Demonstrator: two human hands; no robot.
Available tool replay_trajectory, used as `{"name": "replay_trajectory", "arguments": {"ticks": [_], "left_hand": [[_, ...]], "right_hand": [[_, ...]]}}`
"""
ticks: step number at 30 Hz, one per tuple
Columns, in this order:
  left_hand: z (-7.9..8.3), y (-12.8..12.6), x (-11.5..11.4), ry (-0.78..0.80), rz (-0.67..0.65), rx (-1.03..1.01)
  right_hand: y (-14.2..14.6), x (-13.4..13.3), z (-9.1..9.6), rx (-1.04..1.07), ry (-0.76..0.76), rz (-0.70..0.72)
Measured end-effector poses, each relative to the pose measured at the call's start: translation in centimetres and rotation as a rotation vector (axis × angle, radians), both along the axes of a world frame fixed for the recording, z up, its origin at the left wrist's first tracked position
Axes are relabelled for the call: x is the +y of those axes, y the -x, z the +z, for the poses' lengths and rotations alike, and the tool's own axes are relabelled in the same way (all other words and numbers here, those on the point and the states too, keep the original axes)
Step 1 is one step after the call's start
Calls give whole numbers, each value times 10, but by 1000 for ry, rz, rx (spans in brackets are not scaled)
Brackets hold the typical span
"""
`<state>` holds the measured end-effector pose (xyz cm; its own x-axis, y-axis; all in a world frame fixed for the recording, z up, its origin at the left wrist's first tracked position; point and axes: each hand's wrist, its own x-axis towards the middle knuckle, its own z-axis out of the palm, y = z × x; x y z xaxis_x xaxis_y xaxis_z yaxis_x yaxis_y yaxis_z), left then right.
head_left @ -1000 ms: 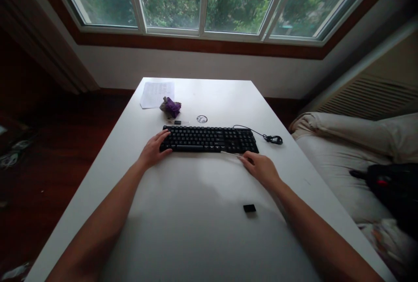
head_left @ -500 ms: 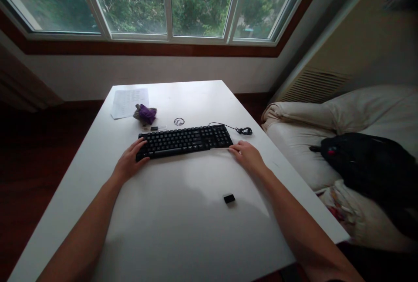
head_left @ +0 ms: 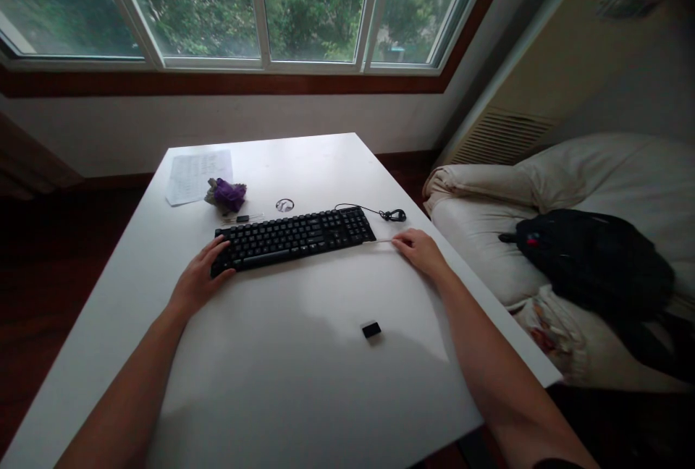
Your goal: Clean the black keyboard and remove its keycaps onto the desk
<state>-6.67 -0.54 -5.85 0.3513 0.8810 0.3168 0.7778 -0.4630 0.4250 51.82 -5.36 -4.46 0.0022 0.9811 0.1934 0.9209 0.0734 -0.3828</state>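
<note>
On a white table (head_left: 304,382), one black keyboard (head_left: 293,239) lies lengthwise left to right, its right end angled slightly away, the person's left hand (head_left: 200,277) clasping its left end between thumb and fingers. The right hand (head_left: 420,252) pinches one thin pale stick (head_left: 380,241), pointing left to the keyboard's near right corner, contact unclear. Around: one cable (head_left: 393,216), one small black block (head_left: 371,329), one purple bundle (head_left: 230,195).
</note>
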Motion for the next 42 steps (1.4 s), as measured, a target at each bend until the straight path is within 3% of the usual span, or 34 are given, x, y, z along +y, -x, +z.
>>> {"name": "replay_trajectory", "arguments": {"ticks": [4,10,18,22,28,32,37,42], "left_hand": [[-1,0,0,-15,-14,-1],[-5,0,2,-30,1,7],[-5,1,2,-26,-9,-6],[-3,1,1,-18,0,-8],[-4,3,-2,-67,107,35],[-6,5,-1,-76,149,72],[-8,8,2,-69,130,62],[-8,10,3,-74,130,55]], "right_hand": [[-29,-1,-6,90,-5,-94],[-12,2,-8,114,19,-23],[-17,6,-9,194,-52,-219],[8,25,0,168,-69,-161],[55,77,29,40,-34,93],[68,113,42,-113,36,103],[87,140,44,-163,125,153],[122,152,39,-169,93,196]]}}
